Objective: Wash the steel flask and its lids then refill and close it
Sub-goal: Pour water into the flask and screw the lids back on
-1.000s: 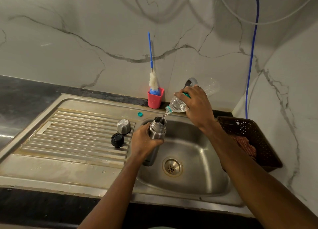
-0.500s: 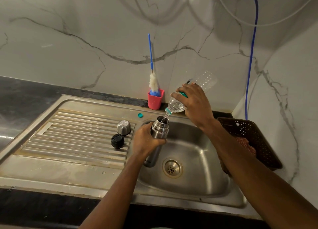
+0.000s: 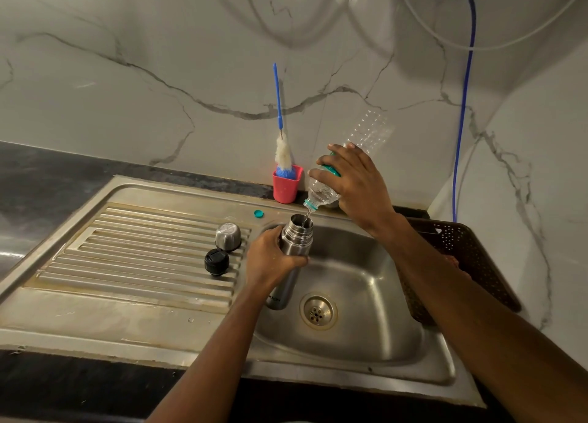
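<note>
The left hand (image 3: pixel 270 257) is gripping the flask (image 3: pixel 291 257) upright over the sink (image 3: pixel 397 336) so spills are draining away, while the right hand (image 3: pixel 353 184) is clasping a tilted bottle (image 3: pixel 321 193), pouring water in; both lids (image 3: pixel 228 236) are waiting beside the sink

In left grip (image 3: pixel 273 261): flask (image 3: pixel 282 290), brushed steel, satin sheen. In right grip (image 3: pixel 353 181): bottle (image 3: pixel 367 133), clear thin plastic, dimpled. Left of left grip: cap (image 3: pixel 228 236), polished steel; stopper (image 3: pixel 216 261), matt black plastic. Beneath both grips: sink (image 3: pixel 366 298), worn stainless steel, dull gloss.
</note>
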